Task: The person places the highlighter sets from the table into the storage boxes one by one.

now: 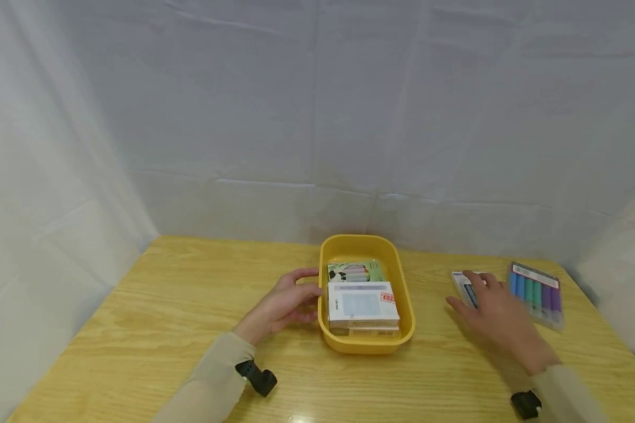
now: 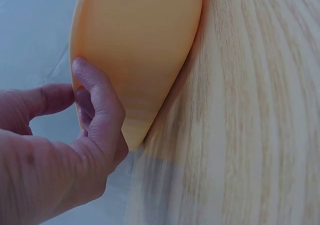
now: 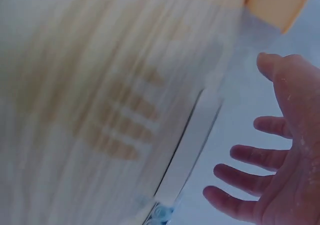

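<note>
A yellow plastic basket [image 1: 407, 317] stands mid-table. My left hand [image 1: 286, 302] is at its left side, fingers bent; in the left wrist view, the thumb and index fingertip meet the basket [image 2: 145, 40] at its rim. Inside the basket lie a white box [image 1: 362, 305] with a red stamp, another box under it, and a green pack [image 1: 354, 271] with a panda print. My right hand [image 1: 500, 320] hovers with spread fingers over a small clear pack [image 1: 461, 282], which it partly covers. The right wrist view shows nothing between the fingers of that hand [image 3: 270, 170].
Right of my right hand lies a clear pack of blue, green and purple thick sticks [image 1: 537, 291], perhaps markers. The wooden table [image 1: 190, 305] ends at a white cloth backdrop [image 1: 317, 117] behind and at the sides.
</note>
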`<state>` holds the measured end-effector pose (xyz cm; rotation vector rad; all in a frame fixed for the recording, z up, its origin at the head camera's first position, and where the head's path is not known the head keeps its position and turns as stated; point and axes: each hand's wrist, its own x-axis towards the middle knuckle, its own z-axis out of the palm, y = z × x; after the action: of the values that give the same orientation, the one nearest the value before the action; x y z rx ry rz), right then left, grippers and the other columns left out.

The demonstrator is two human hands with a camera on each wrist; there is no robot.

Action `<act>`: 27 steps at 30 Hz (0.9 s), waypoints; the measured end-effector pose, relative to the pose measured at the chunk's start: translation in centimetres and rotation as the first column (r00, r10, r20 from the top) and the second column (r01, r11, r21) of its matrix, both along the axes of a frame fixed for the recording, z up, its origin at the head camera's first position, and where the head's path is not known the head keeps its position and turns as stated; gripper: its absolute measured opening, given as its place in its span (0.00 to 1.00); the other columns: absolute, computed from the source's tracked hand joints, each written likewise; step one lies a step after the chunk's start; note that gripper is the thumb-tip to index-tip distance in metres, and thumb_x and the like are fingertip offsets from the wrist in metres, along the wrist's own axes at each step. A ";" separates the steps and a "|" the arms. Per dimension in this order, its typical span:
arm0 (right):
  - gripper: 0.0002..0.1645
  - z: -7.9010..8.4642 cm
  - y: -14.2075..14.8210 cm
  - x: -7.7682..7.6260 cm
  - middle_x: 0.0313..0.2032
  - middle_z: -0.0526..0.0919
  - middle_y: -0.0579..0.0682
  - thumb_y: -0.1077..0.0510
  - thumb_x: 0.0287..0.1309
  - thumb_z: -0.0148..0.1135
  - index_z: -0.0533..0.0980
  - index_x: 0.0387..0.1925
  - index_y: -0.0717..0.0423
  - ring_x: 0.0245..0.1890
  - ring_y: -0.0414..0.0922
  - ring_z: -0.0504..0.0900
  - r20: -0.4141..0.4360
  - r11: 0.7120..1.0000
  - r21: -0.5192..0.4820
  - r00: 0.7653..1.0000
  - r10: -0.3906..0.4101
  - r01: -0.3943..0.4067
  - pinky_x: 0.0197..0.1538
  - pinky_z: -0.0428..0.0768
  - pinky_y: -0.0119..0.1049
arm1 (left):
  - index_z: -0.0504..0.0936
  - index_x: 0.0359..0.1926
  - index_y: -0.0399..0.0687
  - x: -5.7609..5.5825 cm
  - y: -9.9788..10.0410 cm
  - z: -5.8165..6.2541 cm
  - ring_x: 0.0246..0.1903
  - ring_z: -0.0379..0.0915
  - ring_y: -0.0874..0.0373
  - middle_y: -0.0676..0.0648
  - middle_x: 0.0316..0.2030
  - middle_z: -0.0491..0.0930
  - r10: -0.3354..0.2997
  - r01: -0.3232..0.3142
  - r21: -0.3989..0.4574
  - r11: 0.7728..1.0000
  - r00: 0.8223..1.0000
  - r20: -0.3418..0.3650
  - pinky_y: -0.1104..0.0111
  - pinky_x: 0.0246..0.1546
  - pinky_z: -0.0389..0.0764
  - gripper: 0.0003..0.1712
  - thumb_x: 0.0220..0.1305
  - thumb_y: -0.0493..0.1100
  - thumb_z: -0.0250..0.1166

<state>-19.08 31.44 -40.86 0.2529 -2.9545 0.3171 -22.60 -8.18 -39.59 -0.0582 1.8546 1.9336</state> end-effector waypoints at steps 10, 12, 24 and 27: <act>0.53 -0.2 1.7 -0.8 0.66 0.65 0.79 0.25 0.68 0.48 0.62 0.72 0.64 0.56 0.81 0.72 0.169 0.993 0.091 0.982 -0.090 0.075 0.46 0.70 0.82 | 0.65 0.72 0.43 -0.1 -0.1 0.0 0.41 0.78 0.55 0.39 0.52 0.80 0.004 -0.004 0.017 1.000 1.000 0.005 0.69 0.31 0.82 0.33 0.67 0.37 0.62; 0.53 -0.2 1.8 -1.0 0.65 0.67 0.78 0.24 0.67 0.49 0.63 0.72 0.63 0.53 0.79 0.75 0.172 0.991 0.111 0.981 -0.088 0.070 0.43 0.71 0.81 | 0.65 0.72 0.43 -0.1 -0.1 -0.1 0.40 0.78 0.56 0.41 0.49 0.80 0.004 -0.005 0.024 1.000 1.000 0.007 0.69 0.30 0.82 0.33 0.67 0.36 0.62; 0.52 0.0 1.9 -1.5 0.62 0.64 0.81 0.36 0.60 0.66 0.60 0.74 0.61 0.49 0.75 0.77 0.174 0.997 0.062 0.983 -0.064 0.054 0.40 0.71 0.75 | 0.66 0.71 0.44 -0.1 0.0 -0.1 0.40 0.78 0.55 0.41 0.51 0.80 0.019 -0.019 0.020 1.000 1.000 0.015 0.68 0.31 0.83 0.32 0.68 0.36 0.62; 0.58 0.0 1.9 -1.5 0.56 0.67 0.82 0.33 0.55 0.69 0.58 0.75 0.61 0.48 0.76 0.74 0.193 0.996 0.046 0.977 -0.090 0.083 0.39 0.70 0.68 | 0.66 0.72 0.46 -0.2 0.0 -0.1 0.41 0.78 0.55 0.40 0.51 0.80 0.025 -0.025 0.014 1.000 0.999 0.023 0.68 0.31 0.84 0.32 0.68 0.37 0.62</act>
<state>-20.62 33.34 -40.87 0.1024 -3.1558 0.2906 -22.76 -8.20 -39.69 -0.0991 1.8330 1.9551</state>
